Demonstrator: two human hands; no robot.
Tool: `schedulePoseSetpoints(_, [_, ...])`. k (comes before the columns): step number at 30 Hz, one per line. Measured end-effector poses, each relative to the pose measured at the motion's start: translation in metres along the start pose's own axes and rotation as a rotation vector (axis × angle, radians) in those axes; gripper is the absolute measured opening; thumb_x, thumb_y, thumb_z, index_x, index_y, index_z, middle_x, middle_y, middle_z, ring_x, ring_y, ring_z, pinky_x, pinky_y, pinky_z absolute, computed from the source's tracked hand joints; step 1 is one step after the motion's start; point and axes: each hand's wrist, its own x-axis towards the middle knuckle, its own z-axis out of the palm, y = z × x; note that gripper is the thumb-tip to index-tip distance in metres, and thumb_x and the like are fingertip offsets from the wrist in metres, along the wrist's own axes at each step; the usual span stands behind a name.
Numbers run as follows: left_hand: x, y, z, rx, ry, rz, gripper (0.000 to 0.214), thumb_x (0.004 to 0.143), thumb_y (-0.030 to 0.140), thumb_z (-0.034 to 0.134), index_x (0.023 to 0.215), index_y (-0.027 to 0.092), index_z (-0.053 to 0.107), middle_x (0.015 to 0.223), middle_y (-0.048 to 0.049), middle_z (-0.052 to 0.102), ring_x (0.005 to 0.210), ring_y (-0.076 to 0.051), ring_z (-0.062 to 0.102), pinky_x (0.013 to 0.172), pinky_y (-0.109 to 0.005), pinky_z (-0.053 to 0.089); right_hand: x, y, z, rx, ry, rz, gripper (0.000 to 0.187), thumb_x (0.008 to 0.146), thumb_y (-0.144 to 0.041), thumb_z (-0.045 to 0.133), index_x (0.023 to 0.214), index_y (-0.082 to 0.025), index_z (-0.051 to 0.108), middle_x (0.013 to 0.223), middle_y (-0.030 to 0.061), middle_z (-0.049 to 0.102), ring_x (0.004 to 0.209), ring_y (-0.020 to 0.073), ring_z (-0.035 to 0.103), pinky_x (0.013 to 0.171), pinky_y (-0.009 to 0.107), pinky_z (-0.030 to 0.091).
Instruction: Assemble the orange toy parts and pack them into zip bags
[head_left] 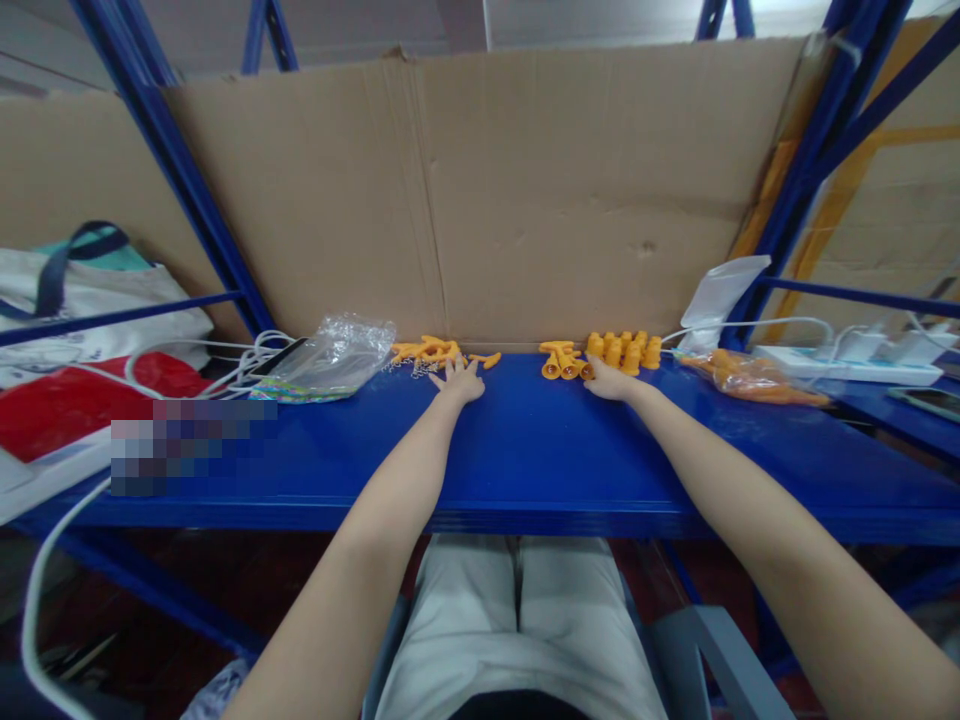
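My left hand (459,384) reaches to the back of the blue table (510,450) with its fingers spread. It touches the right end of a pile of orange T-shaped plastic pieces (424,350), with thin metal chains or springs among them. One loose orange piece (489,360) lies just right of that hand. My right hand (609,383) rests against orange plastic parts, its fingers appearing extended and partly hidden. Left of it, several orange pieces with round, flared ends (559,365) lie on their sides. Behind and right of it, several orange cup-shaped pieces (634,355) stand in rows.
A clear plastic bag (337,355) and white cables (255,355) lie to the left, near a red item (105,395) and a cloth bag (97,295). At right are a bag of orange parts (757,378) and a power strip (847,368). Cardboard (562,190) stands behind.
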Motion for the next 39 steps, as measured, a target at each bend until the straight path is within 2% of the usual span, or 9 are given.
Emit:
schedulePoseSetpoints(3, [-0.002, 0.004, 0.002, 0.008, 0.008, 0.071, 0.057, 0.087, 0.030, 0.046, 0.144, 0.032, 0.044, 0.160, -0.0074, 0.021, 0.148, -0.035, 0.008, 0.110, -0.070, 0.011, -0.001, -0.001, 0.001, 0.041, -0.104, 0.057, 0.070, 0.078, -0.029, 0.058, 0.145, -0.018, 0.039, 0.141, 0.0173, 0.051, 0.128, 0.0400, 0.048, 0.108, 0.057, 0.036])
schedulePoseSetpoints(10, [0.001, 0.006, 0.008, -0.021, -0.066, 0.226, 0.046, 0.092, 0.032, 0.043, 0.137, 0.033, 0.051, 0.151, -0.0085, 0.042, 0.145, -0.036, 0.024, 0.107, -0.073, 0.011, -0.009, -0.023, -0.009, 0.010, -0.152, 0.117, 0.080, 0.080, -0.030, 0.057, 0.151, -0.011, 0.025, 0.153, 0.0201, 0.034, 0.138, 0.0396, 0.036, 0.113, 0.053, 0.032])
schedulePoseSetpoints(14, [0.002, 0.007, 0.008, 0.038, -0.050, 0.257, 0.051, 0.094, 0.035, 0.037, 0.145, 0.028, 0.042, 0.155, -0.0111, 0.034, 0.145, -0.034, 0.023, 0.110, -0.068, 0.018, -0.012, -0.033, -0.014, -0.031, -0.195, 0.134, 0.079, 0.082, -0.029, 0.053, 0.151, -0.006, 0.021, 0.153, 0.0211, 0.034, 0.139, 0.0364, 0.035, 0.114, 0.050, 0.030])
schedulePoseSetpoints(18, [0.004, 0.008, 0.007, 0.139, -0.119, 0.316, 0.052, 0.097, 0.037, 0.025, 0.147, 0.027, 0.037, 0.159, -0.0053, 0.024, 0.148, -0.027, 0.015, 0.114, -0.058, 0.022, -0.012, -0.035, -0.015, -0.060, -0.239, 0.133, 0.079, 0.084, -0.028, 0.049, 0.152, -0.004, 0.018, 0.149, 0.0213, 0.039, 0.136, 0.0344, 0.041, 0.113, 0.048, 0.033])
schedulePoseSetpoints(23, [0.007, 0.008, 0.009, 0.130, -0.153, 0.286, 0.053, 0.098, 0.040, 0.022, 0.145, 0.026, 0.041, 0.159, -0.0026, 0.025, 0.147, -0.026, 0.021, 0.113, -0.055, 0.027, -0.015, -0.039, -0.018, -0.071, -0.223, 0.138, 0.079, 0.085, -0.031, 0.051, 0.153, -0.007, 0.018, 0.149, 0.0193, 0.042, 0.136, 0.0353, 0.041, 0.113, 0.048, 0.032])
schedulePoseSetpoints(26, [0.010, 0.008, 0.011, 0.110, -0.113, 0.297, 0.054, 0.098, 0.040, 0.027, 0.143, 0.019, 0.045, 0.157, -0.0062, 0.030, 0.145, -0.025, 0.027, 0.115, -0.046, 0.029, -0.017, -0.045, -0.021, -0.086, -0.233, 0.187, 0.078, 0.086, -0.031, 0.052, 0.152, -0.006, 0.021, 0.150, 0.0192, 0.040, 0.137, 0.0322, 0.040, 0.115, 0.041, 0.031])
schedulePoseSetpoints(30, [0.013, 0.010, 0.010, 0.063, -0.043, 0.414, 0.048, 0.094, 0.037, 0.039, 0.130, 0.014, 0.060, 0.139, -0.0083, 0.056, 0.134, -0.022, 0.045, 0.112, -0.031, 0.033, -0.020, -0.051, -0.024, -0.094, -0.231, 0.212, 0.071, 0.087, -0.030, 0.052, 0.151, -0.009, 0.028, 0.152, 0.0158, 0.037, 0.137, 0.0290, 0.041, 0.114, 0.035, 0.032])
schedulePoseSetpoints(33, [0.011, 0.015, 0.005, 0.008, -0.011, 0.470, 0.036, 0.090, 0.032, 0.048, 0.110, 0.016, 0.073, 0.119, -0.0055, 0.070, 0.120, -0.022, 0.059, 0.103, -0.027, 0.042, -0.020, -0.051, -0.024, -0.098, -0.230, 0.199, 0.069, 0.087, -0.028, 0.051, 0.149, -0.008, 0.030, 0.152, 0.0166, 0.037, 0.137, 0.0286, 0.041, 0.113, 0.035, 0.033])
schedulePoseSetpoints(39, [-0.001, 0.025, -0.006, -0.129, 0.071, 0.427, 0.034, 0.091, 0.029, 0.046, 0.099, 0.015, 0.076, 0.094, -0.0054, 0.076, 0.094, -0.021, 0.068, 0.085, -0.027, 0.050, -0.016, -0.044, -0.022, -0.095, -0.251, 0.144, 0.071, 0.086, -0.023, 0.050, 0.150, -0.007, 0.025, 0.146, 0.0196, 0.046, 0.128, 0.0297, 0.051, 0.109, 0.039, 0.039])
